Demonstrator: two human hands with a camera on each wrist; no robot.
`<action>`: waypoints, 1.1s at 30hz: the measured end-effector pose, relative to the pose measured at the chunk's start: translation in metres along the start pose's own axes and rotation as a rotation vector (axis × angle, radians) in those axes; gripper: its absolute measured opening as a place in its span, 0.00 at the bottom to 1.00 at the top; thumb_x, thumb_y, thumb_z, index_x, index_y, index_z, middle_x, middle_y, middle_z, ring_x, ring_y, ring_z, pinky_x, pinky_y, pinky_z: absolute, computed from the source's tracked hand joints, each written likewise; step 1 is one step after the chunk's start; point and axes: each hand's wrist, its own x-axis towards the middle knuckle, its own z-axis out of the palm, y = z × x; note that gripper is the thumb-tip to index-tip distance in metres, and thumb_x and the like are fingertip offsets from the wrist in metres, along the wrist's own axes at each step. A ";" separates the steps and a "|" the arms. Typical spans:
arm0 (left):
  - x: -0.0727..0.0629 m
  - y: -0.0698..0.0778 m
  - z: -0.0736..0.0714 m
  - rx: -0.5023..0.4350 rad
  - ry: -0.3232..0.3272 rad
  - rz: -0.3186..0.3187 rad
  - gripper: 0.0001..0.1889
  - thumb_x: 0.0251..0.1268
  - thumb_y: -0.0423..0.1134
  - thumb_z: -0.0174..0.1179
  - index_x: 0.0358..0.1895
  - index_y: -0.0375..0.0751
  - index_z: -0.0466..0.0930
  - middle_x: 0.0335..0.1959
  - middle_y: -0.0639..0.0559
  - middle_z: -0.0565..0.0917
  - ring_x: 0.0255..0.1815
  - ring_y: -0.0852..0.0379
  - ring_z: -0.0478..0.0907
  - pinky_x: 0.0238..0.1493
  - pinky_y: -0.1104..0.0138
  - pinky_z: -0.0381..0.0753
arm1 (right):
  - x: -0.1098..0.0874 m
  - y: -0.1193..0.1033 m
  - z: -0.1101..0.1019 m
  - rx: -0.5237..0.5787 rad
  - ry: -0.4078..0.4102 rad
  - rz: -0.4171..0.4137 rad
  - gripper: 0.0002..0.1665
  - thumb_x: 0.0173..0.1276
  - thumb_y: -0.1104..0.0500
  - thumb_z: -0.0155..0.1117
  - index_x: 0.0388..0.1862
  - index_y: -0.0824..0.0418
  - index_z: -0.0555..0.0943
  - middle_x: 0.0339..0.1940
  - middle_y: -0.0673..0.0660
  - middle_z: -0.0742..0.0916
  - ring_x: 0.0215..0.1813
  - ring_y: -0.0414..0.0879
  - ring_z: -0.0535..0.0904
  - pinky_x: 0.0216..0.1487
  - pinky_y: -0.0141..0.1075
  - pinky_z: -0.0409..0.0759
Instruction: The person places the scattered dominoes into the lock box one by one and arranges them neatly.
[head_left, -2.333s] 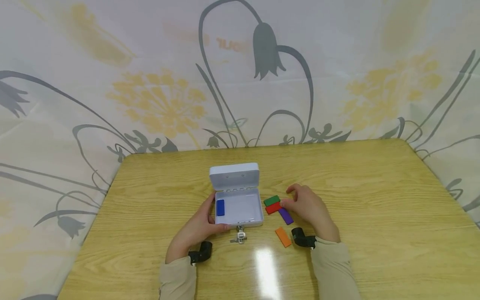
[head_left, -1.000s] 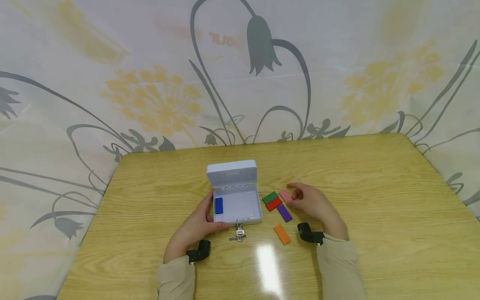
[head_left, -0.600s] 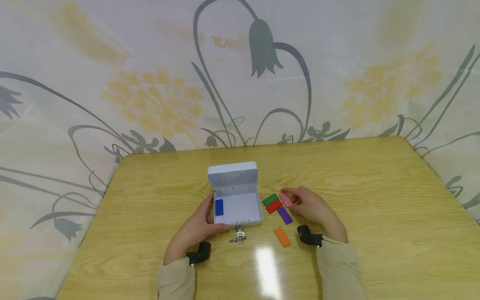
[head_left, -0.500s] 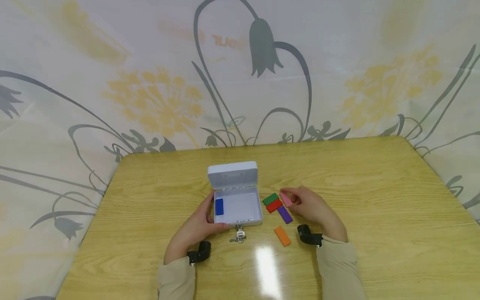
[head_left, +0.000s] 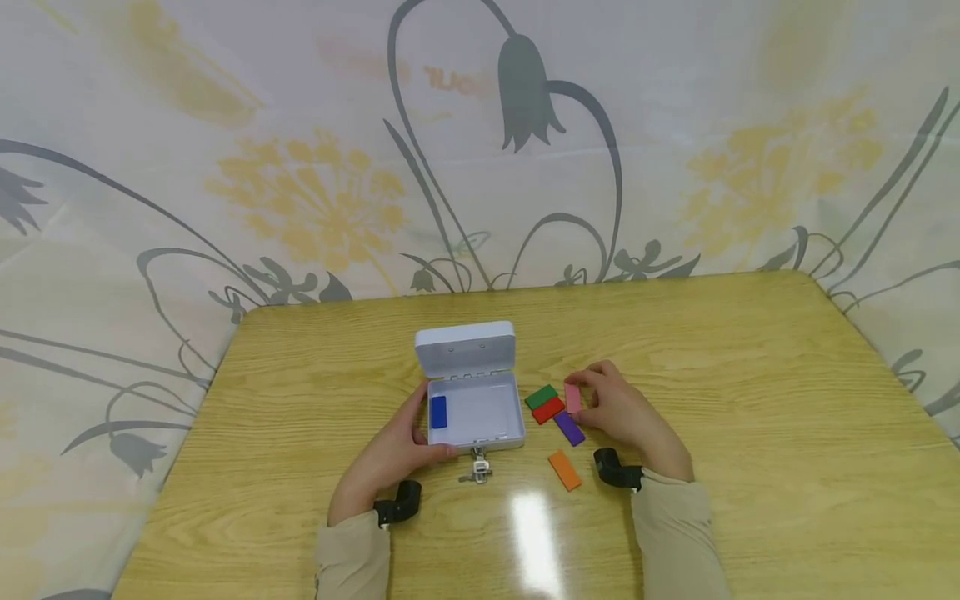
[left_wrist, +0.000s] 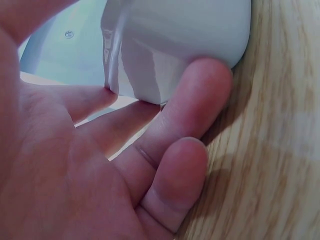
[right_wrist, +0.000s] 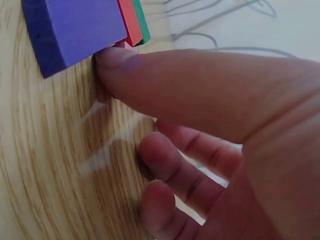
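Observation:
A small white metal box (head_left: 483, 410) stands with its lid (head_left: 467, 353) raised, and a blue block (head_left: 439, 412) lies inside along the left wall. My left hand (head_left: 392, 457) holds the box at its left side, thumb at the front left corner; in the left wrist view the fingertips meet the white side wall (left_wrist: 170, 45). To the right of the box, my right hand (head_left: 621, 410) pinches a pink block (head_left: 573, 398) by its two ends, thumb at the near one. Beside it lie a green block (head_left: 540, 396), a red block (head_left: 548, 409) and a purple block (head_left: 569, 428).
Nearer the front lies an orange block (head_left: 564, 470). A metal latch with a key (head_left: 481, 468) hangs from the box's front onto the wooden table (head_left: 780, 433). Behind the table rises a flower-printed curtain (head_left: 675, 167).
The pink block, at first hidden by my right hand, came into view slanted. Now it is turned nearly straight, with my fingers at its two ends. My left hand stays on the box.

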 end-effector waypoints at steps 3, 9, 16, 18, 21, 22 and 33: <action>-0.001 0.000 0.000 0.001 -0.005 -0.002 0.56 0.39 0.50 0.71 0.71 0.53 0.40 0.33 0.47 0.72 0.24 0.56 0.69 0.26 0.65 0.70 | 0.000 0.001 0.000 0.005 0.003 -0.026 0.25 0.54 0.63 0.64 0.53 0.61 0.74 0.48 0.57 0.70 0.33 0.45 0.67 0.31 0.36 0.66; -0.002 -0.001 -0.002 0.014 -0.003 -0.005 0.56 0.39 0.50 0.71 0.71 0.53 0.41 0.28 0.48 0.72 0.22 0.56 0.69 0.24 0.66 0.69 | 0.000 0.001 0.000 0.052 0.007 0.012 0.26 0.54 0.60 0.66 0.53 0.59 0.74 0.43 0.55 0.71 0.33 0.45 0.67 0.31 0.36 0.66; -0.001 -0.001 -0.002 0.013 0.002 0.000 0.56 0.38 0.51 0.71 0.70 0.56 0.42 0.28 0.48 0.72 0.22 0.56 0.68 0.24 0.66 0.68 | 0.001 0.003 -0.002 0.072 0.033 0.023 0.28 0.54 0.55 0.68 0.54 0.59 0.73 0.44 0.55 0.74 0.37 0.47 0.70 0.35 0.37 0.68; 0.000 -0.001 -0.002 0.012 -0.002 0.006 0.56 0.38 0.51 0.71 0.70 0.56 0.42 0.29 0.48 0.72 0.22 0.56 0.68 0.24 0.66 0.69 | 0.002 0.004 -0.002 0.076 0.040 0.023 0.28 0.54 0.55 0.67 0.54 0.59 0.73 0.43 0.54 0.75 0.38 0.47 0.70 0.36 0.37 0.68; 0.001 0.001 -0.001 0.007 -0.009 0.015 0.55 0.38 0.51 0.71 0.70 0.56 0.42 0.30 0.48 0.72 0.22 0.56 0.69 0.25 0.66 0.69 | 0.002 0.005 -0.002 0.089 0.046 0.023 0.28 0.55 0.55 0.66 0.54 0.60 0.73 0.42 0.55 0.76 0.38 0.47 0.71 0.36 0.37 0.68; 0.001 0.001 -0.001 0.001 -0.012 0.017 0.56 0.38 0.51 0.71 0.70 0.55 0.42 0.30 0.48 0.72 0.22 0.56 0.69 0.25 0.66 0.69 | 0.002 0.005 -0.002 0.090 0.045 0.021 0.27 0.55 0.55 0.66 0.54 0.61 0.73 0.41 0.55 0.76 0.37 0.47 0.71 0.36 0.37 0.68; 0.000 0.001 -0.001 0.008 -0.013 0.014 0.55 0.39 0.50 0.71 0.70 0.55 0.43 0.32 0.46 0.72 0.22 0.56 0.68 0.24 0.66 0.69 | 0.005 -0.004 0.000 0.133 0.068 0.039 0.24 0.54 0.55 0.67 0.51 0.58 0.73 0.36 0.53 0.78 0.36 0.46 0.72 0.35 0.37 0.70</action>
